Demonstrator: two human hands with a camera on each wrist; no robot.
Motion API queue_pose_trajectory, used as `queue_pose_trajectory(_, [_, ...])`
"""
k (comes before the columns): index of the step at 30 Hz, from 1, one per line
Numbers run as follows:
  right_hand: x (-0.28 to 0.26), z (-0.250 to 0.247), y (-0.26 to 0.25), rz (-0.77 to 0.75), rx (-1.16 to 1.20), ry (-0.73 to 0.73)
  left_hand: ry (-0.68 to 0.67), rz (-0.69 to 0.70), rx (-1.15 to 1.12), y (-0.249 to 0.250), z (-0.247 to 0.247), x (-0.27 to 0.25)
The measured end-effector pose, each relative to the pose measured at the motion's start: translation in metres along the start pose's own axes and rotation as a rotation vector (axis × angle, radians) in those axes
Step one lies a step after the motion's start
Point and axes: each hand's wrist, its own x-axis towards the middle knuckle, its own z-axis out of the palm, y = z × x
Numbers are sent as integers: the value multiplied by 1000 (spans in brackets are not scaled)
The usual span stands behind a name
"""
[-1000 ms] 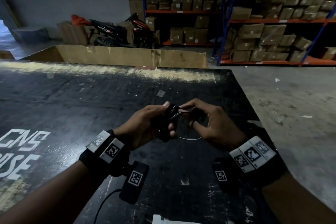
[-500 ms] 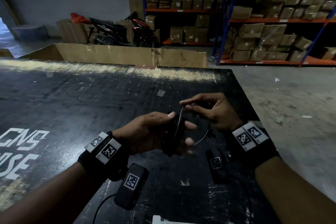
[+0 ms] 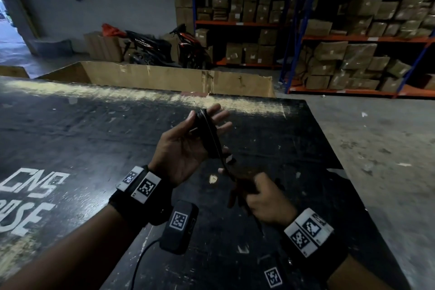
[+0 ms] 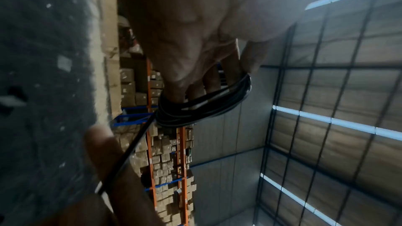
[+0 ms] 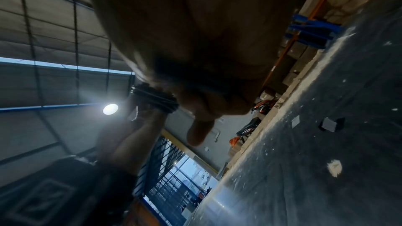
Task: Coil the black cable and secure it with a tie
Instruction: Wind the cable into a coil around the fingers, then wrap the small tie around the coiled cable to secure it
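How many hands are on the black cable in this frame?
2. The left hand carries the coil looped round its straight fingers; the right hand, nearer the camera, grips the loose strand.

A dim warehouse. A black, scuffed table top [image 3: 106,139] fills the foreground, with white stencilled letters [image 3: 30,187] at its left and a worn pale strip [image 3: 164,96] along its far edge. Just beyond that edge stands a large open cardboard bin [image 3: 164,77]. To the right lies a grey concrete floor [image 3: 376,148] with scattered scraps. Blue-and-orange pallet racks [image 3: 353,39] line the back and right, packed with brown cartons [image 3: 329,50]. Two motorbikes [image 3: 150,46] stand against the grey wall [image 3: 106,7], near more cartons. Daylight enters through a doorway [image 3: 4,19] at far left and through translucent roof strips [image 4: 348,123]. One round lamp [image 5: 110,109] glows overhead.
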Motion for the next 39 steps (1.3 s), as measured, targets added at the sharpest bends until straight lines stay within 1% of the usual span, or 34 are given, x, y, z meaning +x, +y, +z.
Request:
queue_pose_trajectory(5, [-10, 6, -23, -3, -254, -92, 106, 103, 195, 0, -6, 8])
queue_pose_trajectory(7, [-16, 4, -37, -32, -337, -101, 147, 164, 378, -1, -7, 9])
queue_pose_trajectory(10, [-18, -2, -48, -111, -409, -58, 135, 201, 708, -3, -13, 7])
queue_pose_trajectory(12, [-17, -8, -52, -184, -477, 1, 118, 164, 837, -8, -20, 4])
queue_pose_trajectory(14, [-15, -14, -57, -237, -455, 39, 72, 117, 937, -13, -21, -1])
queue_pose_trajectory(15, [-14, -18, -58, -264, -459, 86, 52, 101, 983, -16, -19, -4])
queue_pose_trajectory(17, [-10, -26, -58, -362, -527, 219, 18, 56, 1051, -22, -11, -10])
queue_pose_trajectory(18, [-9, -30, -57, -414, -549, 263, -4, 40, 1079, -24, -10, -12])
queue_pose_trajectory(20, [-6, -35, -55, -494, -518, 260, -53, 12, 1124, -26, -10, -14])
queue_pose_trajectory(23, [-2, -42, -53, -532, -453, 196, -108, -59, 1130, -27, -6, -19])
queue_pose_trajectory(25, [2, -49, -50, -522, -415, 197, -154, -120, 1096, -28, -3, -21])
queue_pose_trajectory(27, [6, -53, -47, -488, -347, 189, -188, -166, 1014, -29, 0, -23])
queue_pose_trajectory(32, [12, -45, -29, -400, 36, 145, -208, -218, 807, -28, 8, -27])
queue_pose_trajectory(35, [11, -35, -17, -380, 241, 111, -230, -292, 606, -31, 6, -30])
queue_pose_trajectory(39, [1, -27, -16, -396, 390, 48, -216, -305, 431, -31, 10, -31])
